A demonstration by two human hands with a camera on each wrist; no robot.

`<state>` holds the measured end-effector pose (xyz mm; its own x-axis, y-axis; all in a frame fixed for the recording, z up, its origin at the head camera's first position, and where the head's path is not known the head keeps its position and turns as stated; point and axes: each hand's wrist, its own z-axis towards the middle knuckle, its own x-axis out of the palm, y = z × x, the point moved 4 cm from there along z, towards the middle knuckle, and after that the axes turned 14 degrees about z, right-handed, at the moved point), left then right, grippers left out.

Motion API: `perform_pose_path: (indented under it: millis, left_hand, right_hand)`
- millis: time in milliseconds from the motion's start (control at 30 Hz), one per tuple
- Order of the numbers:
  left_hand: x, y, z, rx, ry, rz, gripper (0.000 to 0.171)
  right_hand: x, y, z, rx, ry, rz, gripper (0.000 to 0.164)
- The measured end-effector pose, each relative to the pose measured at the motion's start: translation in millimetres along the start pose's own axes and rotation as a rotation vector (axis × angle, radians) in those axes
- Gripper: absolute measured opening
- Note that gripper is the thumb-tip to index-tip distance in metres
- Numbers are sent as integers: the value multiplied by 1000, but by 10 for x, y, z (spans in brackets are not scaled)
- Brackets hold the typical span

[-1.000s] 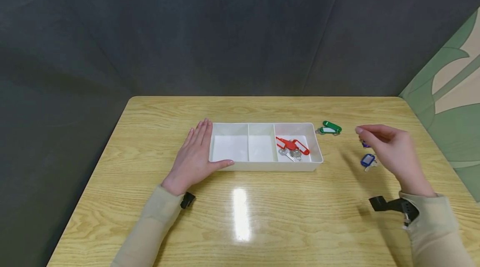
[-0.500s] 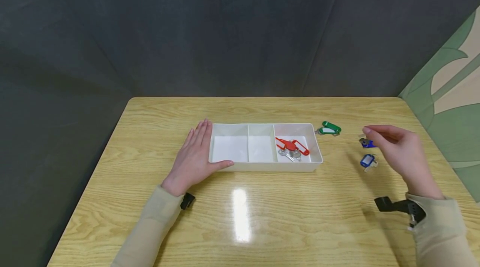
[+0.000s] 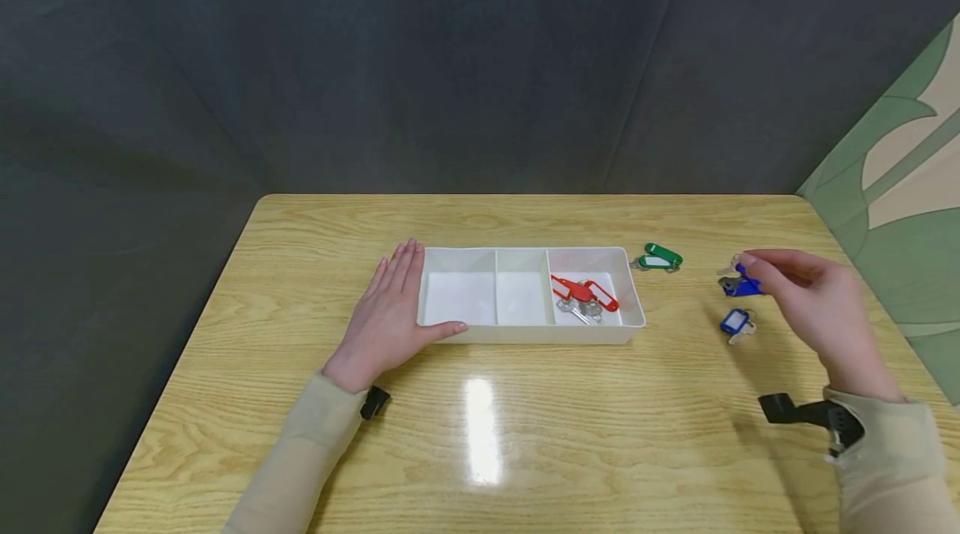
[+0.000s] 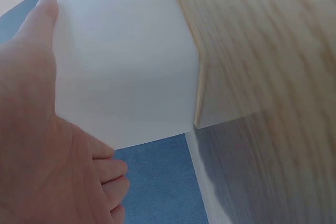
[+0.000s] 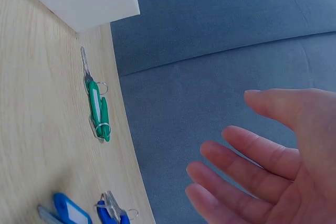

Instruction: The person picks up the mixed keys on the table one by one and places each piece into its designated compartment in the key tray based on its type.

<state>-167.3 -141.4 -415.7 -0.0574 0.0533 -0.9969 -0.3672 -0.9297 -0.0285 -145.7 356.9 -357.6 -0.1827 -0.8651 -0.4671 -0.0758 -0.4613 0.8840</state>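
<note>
My left hand [image 3: 390,309] rests with straight fingers along the left end of a white divided box [image 3: 457,334]; its thumb lies on the front rim. The box [image 4: 126,66] fills much of the left wrist view. Red-tagged keys [image 3: 581,292] lie in its right compartment. My right hand [image 3: 813,309] hovers above the table at the right, holding nothing; in the right wrist view its thumb and loosely bent fingers [image 5: 257,150] stand apart. Near it lie blue-tagged keys [image 3: 741,287], partly behind its fingertips in the head view, and another blue-tagged key [image 3: 737,323] closer to me.
Keys with green tags [image 3: 660,257] lie just right of the box, also seen as green tags [image 5: 98,106] in the right wrist view. The wooden table [image 3: 570,417] ends at a dark partition [image 3: 465,67]. A green-patterned panel [image 3: 900,184] stands at the right.
My right hand has drifted right, and more of the farther blue-tagged keys shows beside its fingertips. The left hand, the box and the keys have stayed in place.
</note>
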Motion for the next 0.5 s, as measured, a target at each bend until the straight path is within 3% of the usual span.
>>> perform_pose_path:
  millis: [500]
  left_hand:
    - [4,4,-1,5,-8,4,126]
  right_hand:
    - [-136,-25,-7,-18,-38,72,43]
